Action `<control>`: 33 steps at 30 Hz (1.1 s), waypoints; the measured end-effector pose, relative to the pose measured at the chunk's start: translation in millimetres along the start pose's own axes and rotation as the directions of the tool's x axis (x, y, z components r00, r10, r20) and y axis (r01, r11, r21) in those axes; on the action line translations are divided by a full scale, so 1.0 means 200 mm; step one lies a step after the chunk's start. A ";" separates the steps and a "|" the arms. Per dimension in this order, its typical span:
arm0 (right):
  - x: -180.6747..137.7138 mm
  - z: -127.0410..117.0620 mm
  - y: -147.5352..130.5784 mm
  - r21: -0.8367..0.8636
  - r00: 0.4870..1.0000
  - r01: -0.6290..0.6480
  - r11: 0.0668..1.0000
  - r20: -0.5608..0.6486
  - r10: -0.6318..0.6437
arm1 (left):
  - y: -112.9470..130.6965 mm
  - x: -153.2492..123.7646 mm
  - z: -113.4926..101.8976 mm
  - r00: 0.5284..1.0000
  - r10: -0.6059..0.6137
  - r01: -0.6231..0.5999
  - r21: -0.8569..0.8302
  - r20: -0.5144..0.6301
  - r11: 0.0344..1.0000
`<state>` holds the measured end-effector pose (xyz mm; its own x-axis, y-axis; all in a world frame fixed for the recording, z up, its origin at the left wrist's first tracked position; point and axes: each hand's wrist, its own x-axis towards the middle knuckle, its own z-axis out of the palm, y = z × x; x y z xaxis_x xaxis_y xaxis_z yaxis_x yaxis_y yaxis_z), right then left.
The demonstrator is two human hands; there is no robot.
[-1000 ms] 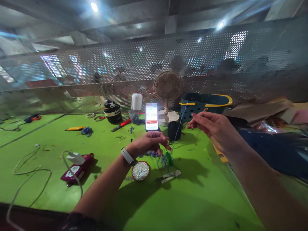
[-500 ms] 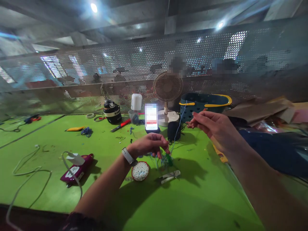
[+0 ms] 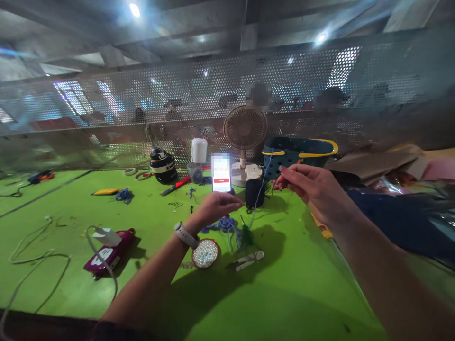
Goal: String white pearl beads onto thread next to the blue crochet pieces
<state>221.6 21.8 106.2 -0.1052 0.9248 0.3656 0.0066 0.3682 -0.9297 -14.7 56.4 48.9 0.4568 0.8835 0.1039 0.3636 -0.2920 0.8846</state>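
Observation:
My left hand [image 3: 221, 204], with a white-banded watch on its wrist, hovers over a knotted blue cord piece [image 3: 226, 224]. Its fingers are closed together; anything between them is hidden. To the right my right hand [image 3: 307, 182] is raised with its fingertips pinched, on what I cannot make out. A thin blue cord [image 3: 263, 179] runs from the basket's front down past the right fingertips to loose strands on the table. Beside these lies a green-handled tool [image 3: 246, 235] with a thin metal point. Nearer me are a red-rimmed dish of pearl beads [image 3: 205, 253] and white-handled snips [image 3: 250, 260].
A lit phone [image 3: 221, 175], a white fan [image 3: 245, 130], a black spool-like object [image 3: 254, 193] and a dark basket [image 3: 300, 148] stand behind my hands. A purple power bank [image 3: 110, 253] with a cable lies left. Cardboard and dark cloth [image 3: 394, 222] fill the right.
My left hand has lifted up and away from the green-handled tool and strands, its fingers drawing together. The knotted cord piece is now uncovered. My right hand stays nearly in place.

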 end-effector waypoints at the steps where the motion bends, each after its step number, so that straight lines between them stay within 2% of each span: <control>1: 0.00 0.00 0.00 0.007 1.000 0.003 1.000 -0.004 -0.003 | 0.02 -0.01 0.01 1.000 0.024 -0.025 -0.041 -0.014 0.999; 5: -0.01 0.03 0.00 0.013 1.000 -0.010 1.000 0.014 0.010 | 0.09 -0.04 0.10 0.997 0.071 -0.072 -0.168 -0.008 0.983; 10: -0.02 0.06 0.00 -0.009 0.998 -0.024 1.000 0.060 0.024 | 0.12 -0.06 0.18 0.978 0.136 -0.163 -0.177 -0.158 0.970; 13: -0.02 0.07 0.02 -0.025 0.994 -0.018 1.000 0.109 0.020 | 0.12 -0.06 0.21 0.980 0.109 -0.152 -0.270 -0.168 0.951; 16: -0.02 0.09 0.03 -0.021 0.991 -0.022 1.000 0.129 0.024 | 0.11 -0.06 0.25 0.986 0.107 -0.148 -0.371 -0.129 0.917; 20: -0.01 0.09 0.04 0.023 0.997 -0.012 1.000 0.076 0.010 | 0.08 -0.06 0.27 0.990 0.128 -0.141 -0.462 -0.061 0.875; 26: 0.03 0.06 0.04 0.079 0.994 -0.004 0.997 -0.105 0.012 | 0.06 -0.07 0.17 0.991 0.063 0.029 -0.645 0.119 0.763; 30: 0.04 0.06 0.05 0.114 0.991 -0.045 0.992 -0.121 0.059 | 0.09 -0.08 0.11 0.966 0.068 0.136 -0.713 0.250 0.688; 33: 0.04 0.07 0.05 0.105 0.990 -0.046 0.993 -0.128 0.059 | 0.10 -0.09 0.09 0.952 0.060 0.173 -0.691 0.299 0.702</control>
<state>206.7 31.6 98.2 0.0235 0.9496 0.3125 -0.0927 0.3133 -0.9451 -1.6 28.1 57.5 0.6993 0.7146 0.0162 -0.2272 0.2008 0.9529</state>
